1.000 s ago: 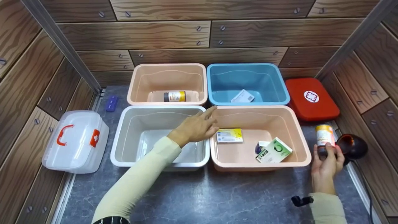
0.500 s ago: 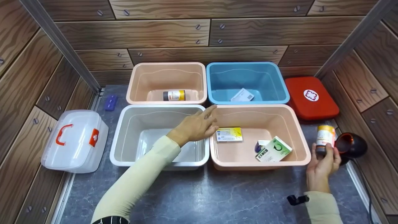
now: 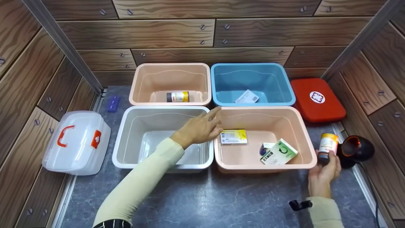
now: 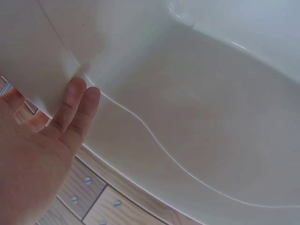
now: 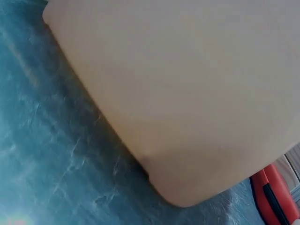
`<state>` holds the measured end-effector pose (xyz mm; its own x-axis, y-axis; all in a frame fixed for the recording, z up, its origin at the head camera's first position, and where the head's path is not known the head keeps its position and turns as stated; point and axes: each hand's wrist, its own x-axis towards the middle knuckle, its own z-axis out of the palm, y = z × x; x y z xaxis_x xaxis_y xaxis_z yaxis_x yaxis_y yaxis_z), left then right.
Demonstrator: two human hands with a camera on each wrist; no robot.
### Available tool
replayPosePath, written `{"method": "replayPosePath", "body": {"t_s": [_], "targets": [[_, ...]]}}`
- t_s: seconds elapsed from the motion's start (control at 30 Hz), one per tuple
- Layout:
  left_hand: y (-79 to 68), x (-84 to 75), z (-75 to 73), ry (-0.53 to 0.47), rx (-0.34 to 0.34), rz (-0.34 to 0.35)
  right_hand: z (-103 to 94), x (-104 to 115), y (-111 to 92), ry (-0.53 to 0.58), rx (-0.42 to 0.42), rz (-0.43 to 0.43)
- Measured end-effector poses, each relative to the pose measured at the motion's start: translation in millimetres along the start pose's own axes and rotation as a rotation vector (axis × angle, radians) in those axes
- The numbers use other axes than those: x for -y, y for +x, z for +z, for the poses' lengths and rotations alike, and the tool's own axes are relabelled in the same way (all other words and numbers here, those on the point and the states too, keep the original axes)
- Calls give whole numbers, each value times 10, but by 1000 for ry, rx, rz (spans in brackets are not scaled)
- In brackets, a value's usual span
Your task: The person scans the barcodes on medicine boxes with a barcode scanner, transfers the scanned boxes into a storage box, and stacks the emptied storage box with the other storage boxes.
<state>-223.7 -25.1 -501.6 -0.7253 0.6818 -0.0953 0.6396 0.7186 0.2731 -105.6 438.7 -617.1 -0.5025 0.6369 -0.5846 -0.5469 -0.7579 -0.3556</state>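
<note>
My right hand [image 3: 325, 175] grips a supplement bottle [image 3: 328, 146] with an orange-yellow top and dark base, just right of the front peach tub [image 3: 265, 166]. The right wrist view shows that tub's outer wall [image 5: 178, 93], with the hand and bottle out of frame. My left hand [image 3: 200, 129] is over the meeting rims of the grey tub [image 3: 163, 166] and the front peach tub, its fingers loosely extended. In the left wrist view, two fingers of this hand [image 4: 42, 154] lie against or close to a pale tub wall [image 4: 197, 117]; contact is unclear.
A yellow-white box [image 3: 233, 136] and green-white box [image 3: 280, 152] lie in the front peach tub. The back peach tub [image 3: 172, 65] holds another bottle [image 3: 178, 96]; the blue tub [image 3: 253, 104] a white box [image 3: 247, 97]. A black rounded object [image 3: 357, 148] and red case [image 3: 316, 104] stand right.
My right hand has moved left and slightly down with the bottle, away from the black rounded object and closer to the front peach tub. The left hand has stayed in place.
</note>
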Motion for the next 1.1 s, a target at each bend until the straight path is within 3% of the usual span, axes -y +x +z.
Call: {"method": "replayPosePath", "body": {"t_s": [0.23, 0.53, 0.93, 1.1], "targets": [[6, -3, 1, -8, 4, -7, 24, -98, -61, -111, 89, -205], [-4, 3, 6, 13, -14, 13, -6, -156, -80, -176, 164, -332], [5, -3, -5, -26, -2, 2, -3, -160, -104, -361, 196, -424], [4, -3, -1, -23, 0, 4, 5, -136, -116, -394, 178, -407]]}}
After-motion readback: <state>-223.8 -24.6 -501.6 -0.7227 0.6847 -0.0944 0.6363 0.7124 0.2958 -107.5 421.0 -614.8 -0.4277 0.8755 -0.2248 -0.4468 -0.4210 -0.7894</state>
